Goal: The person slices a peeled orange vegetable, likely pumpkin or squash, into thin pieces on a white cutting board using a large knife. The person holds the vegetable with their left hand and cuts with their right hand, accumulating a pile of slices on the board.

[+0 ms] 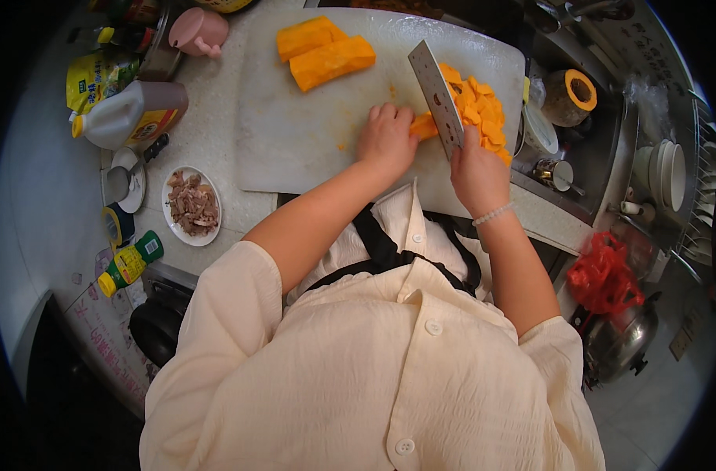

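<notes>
My right hand (480, 173) grips a broad kitchen cleaver (434, 88), its blade standing across a strip of pumpkin (424, 126) on the white cutting board (310, 141). With curled fingers, my left hand (388, 138) holds the strip's left end, close to the blade. To the right of the cleaver lies a heap of sliced pumpkin (481, 109), partly hidden by the blade and my right hand. Two large peeled pumpkin pieces (332, 62) rest side by side at the board's far left.
On the left stand a plate of sliced meat (191, 206), a large oil jug (131, 115), a pink cup (199, 32) and a green bottle (131, 263). The sink (599, 153) at right holds a cut pumpkin (570, 97) and a mug (553, 174). A red plastic bag (605, 274) hangs nearer me.
</notes>
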Available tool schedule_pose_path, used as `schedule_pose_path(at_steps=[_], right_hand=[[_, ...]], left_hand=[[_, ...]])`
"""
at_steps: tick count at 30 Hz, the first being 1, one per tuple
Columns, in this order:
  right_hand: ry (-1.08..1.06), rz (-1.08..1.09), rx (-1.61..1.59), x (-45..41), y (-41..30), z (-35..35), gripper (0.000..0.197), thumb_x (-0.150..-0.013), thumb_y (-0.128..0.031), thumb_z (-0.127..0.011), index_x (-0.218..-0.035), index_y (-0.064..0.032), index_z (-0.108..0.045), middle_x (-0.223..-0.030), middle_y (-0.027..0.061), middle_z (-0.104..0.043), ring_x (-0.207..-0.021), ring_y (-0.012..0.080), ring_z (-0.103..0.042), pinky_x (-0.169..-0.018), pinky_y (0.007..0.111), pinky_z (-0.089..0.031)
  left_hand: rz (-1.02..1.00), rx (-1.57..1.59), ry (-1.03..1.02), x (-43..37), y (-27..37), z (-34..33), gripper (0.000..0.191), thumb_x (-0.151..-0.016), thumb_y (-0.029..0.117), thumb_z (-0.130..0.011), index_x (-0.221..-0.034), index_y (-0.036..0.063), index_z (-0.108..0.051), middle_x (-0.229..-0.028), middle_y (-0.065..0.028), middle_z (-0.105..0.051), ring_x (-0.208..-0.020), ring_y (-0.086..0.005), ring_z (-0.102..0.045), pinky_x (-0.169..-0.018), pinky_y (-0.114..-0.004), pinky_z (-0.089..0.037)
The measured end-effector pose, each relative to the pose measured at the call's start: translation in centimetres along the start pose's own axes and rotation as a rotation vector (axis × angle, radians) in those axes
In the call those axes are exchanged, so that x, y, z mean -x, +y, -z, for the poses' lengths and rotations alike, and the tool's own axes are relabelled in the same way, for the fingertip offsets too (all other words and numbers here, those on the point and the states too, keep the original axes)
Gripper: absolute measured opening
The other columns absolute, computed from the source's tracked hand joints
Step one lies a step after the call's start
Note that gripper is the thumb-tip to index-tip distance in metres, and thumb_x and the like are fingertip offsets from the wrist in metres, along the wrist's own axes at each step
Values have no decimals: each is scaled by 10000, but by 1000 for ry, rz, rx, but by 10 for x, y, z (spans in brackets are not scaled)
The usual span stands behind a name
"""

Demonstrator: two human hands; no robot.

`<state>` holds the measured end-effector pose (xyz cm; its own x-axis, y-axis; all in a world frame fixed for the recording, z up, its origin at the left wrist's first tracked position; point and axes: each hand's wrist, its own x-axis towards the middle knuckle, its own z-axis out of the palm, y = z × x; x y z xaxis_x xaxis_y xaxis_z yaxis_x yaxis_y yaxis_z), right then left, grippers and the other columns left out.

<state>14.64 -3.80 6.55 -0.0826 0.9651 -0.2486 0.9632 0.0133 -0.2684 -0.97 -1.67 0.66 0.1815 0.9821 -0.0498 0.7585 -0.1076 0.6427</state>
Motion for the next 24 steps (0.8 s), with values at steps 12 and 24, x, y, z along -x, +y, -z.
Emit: schedule_pose_path(at_steps=[12, 24], right_hand=[[-191, -37, -22, 30, 13, 7, 266, -846, -144, -504, -1017, 24, -387, -645, 243, -591, -602, 429, -582, -544, 517, -456], [12, -6, -34, -46, -3, -20, 203, -834, -120, -470, -976, 8, -400, -685, 247, -613, -639, 414, -616, -571, 502, -482]], left_hand=[[-50, -78, 6, 4, 5, -16, 227, -709, 8, -577, -907, 63, -481, -984, -108, -503, -994, -320, -453, -793, -445, -358], [-100, -8, 82, 3, 2, -17, 234, -709, 14, -600, -921, 57, -511, -974, -116, -514, -970, -329, -468, -795, -440, -368]])
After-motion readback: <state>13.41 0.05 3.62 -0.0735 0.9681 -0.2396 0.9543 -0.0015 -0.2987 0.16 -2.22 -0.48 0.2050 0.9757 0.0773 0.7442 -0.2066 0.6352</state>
